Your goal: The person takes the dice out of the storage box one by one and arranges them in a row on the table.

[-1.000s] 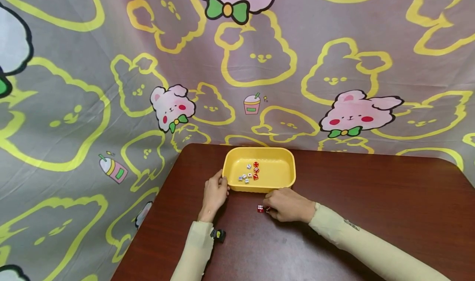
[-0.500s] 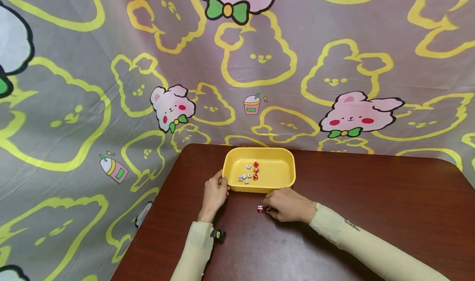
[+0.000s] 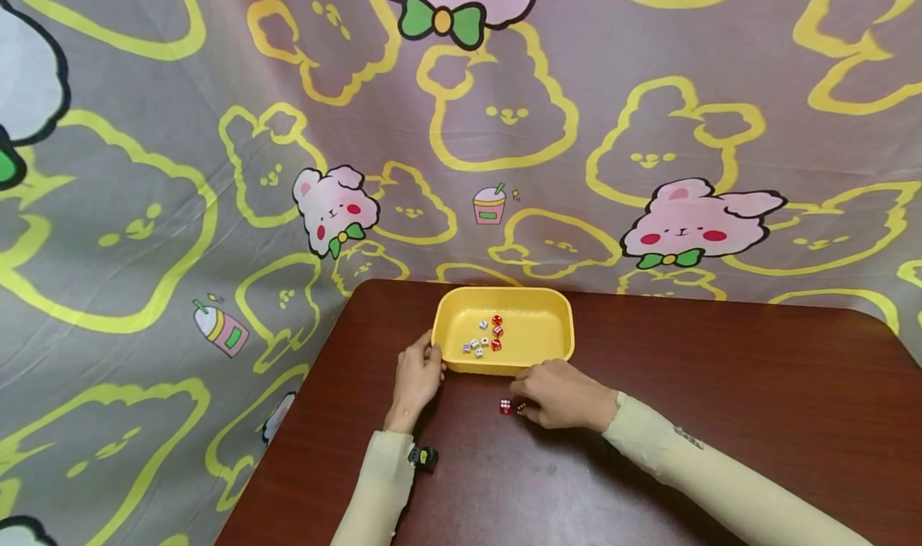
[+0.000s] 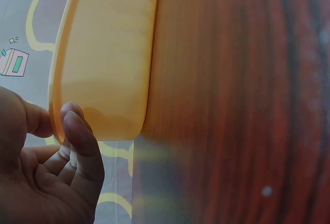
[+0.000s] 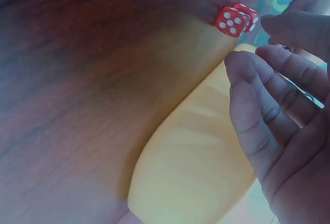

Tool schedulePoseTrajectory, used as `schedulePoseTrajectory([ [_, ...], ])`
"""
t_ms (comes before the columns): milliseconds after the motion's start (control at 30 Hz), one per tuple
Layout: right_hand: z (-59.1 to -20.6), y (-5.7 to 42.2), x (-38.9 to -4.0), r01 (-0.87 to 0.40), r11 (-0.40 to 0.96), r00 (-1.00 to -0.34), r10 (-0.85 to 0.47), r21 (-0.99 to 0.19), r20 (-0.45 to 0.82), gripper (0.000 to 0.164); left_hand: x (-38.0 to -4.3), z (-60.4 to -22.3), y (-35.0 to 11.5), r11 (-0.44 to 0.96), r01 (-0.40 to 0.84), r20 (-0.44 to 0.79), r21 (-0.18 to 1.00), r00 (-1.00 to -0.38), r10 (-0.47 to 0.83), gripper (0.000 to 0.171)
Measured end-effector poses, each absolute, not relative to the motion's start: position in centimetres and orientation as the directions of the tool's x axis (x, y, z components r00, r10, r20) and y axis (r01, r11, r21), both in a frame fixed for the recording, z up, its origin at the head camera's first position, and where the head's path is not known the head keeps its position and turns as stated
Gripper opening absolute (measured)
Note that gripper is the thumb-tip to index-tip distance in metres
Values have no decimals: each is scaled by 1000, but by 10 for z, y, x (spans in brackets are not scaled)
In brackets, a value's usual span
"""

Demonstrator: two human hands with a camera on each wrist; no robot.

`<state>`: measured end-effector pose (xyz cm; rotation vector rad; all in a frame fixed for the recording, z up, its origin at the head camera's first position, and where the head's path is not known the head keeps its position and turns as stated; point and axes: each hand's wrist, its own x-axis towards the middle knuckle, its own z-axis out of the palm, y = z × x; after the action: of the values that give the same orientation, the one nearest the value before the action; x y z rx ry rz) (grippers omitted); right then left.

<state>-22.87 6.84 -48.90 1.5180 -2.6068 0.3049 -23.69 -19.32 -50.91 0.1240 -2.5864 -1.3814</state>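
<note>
At the left end of a yellow plastic tray [image 3: 555, 338], my left hand [image 3: 418, 372] pinches the rim between thumb and fingers; the left wrist view shows this grip on the tray's wall [image 4: 111, 54]. Just in front of the tray, two red dice with white pips lie side by side on the table: a left die [image 3: 506, 407] and a right die [image 3: 521, 408]. My right hand [image 3: 565, 396] is bent over the right one. In the right wrist view, thumb and fingers stand apart with a gap, beside the front red die [image 5: 230, 22], and hold nothing.
Inside the tray lie several white dice [image 3: 474, 343] on the left and three red dice [image 3: 497, 331] in a column. The dark brown wooden table [image 3: 720, 386] ends against a patterned cloth [image 3: 670, 146] behind and to the left.
My right hand has lifted very slightly, and its fingers show a little more of the right red die. The left hand, the tray and the dice stay where they were.
</note>
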Motion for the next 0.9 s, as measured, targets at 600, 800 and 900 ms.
schedulePoseTrajectory([
  [600,-473,66,-232,-871,484,-490,-846,-80,211,10,-237,-509,-193,560,23,142,828,-975,-170,43],
  [800,-469,65,-236,-871,484,-490,-845,-85,213,6,-237,-510,-193,553,16,133,833,-976,-172,43],
  [900,-466,65,-237,-872,483,-487,-846,-77,218,6,-237,-509,-193,553,19,135,833,-976,-171,43],
])
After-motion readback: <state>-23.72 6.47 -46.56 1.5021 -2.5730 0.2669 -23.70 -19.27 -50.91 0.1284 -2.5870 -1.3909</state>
